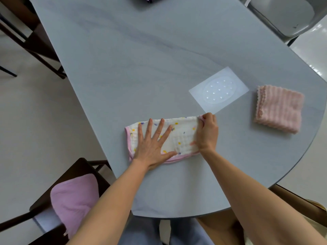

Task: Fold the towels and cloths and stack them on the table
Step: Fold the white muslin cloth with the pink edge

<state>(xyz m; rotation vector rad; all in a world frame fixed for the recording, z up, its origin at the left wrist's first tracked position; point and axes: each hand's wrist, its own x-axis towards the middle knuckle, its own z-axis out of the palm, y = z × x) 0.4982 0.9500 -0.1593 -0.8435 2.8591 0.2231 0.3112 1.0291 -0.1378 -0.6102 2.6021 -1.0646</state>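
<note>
At the far left, on the seat of a dark wooden chair (83, 167) beside the table, lies a lilac towel (74, 197), loosely bunched, down and to the left of the left hand's fingers and well apart from them. On the grey table (141, 59) sits a white muslin cloth (184, 137) with coloured specks and a pink border, folded into a long band near the front edge. The left hand (152, 147) lies flat on the left half of this cloth, fingers straight and spread, grasping nothing, only pressing down; the cloth's rounded pink-edged end shows just left of the little finger. To the right of those fingertips, the right hand (208, 133) has its fingers curled, pinching the far right corner of the same cloth, whose pink edge peeks out just above the knuckles. Just beyond the right hand's fingers, a little to the right, a pale translucent mat (219, 90) with an oval of raised dots lies flat on the table. Farther right of the fingers, well apart, rests a folded pink ribbed towel (279, 108) near the table's curved edge.
</note>
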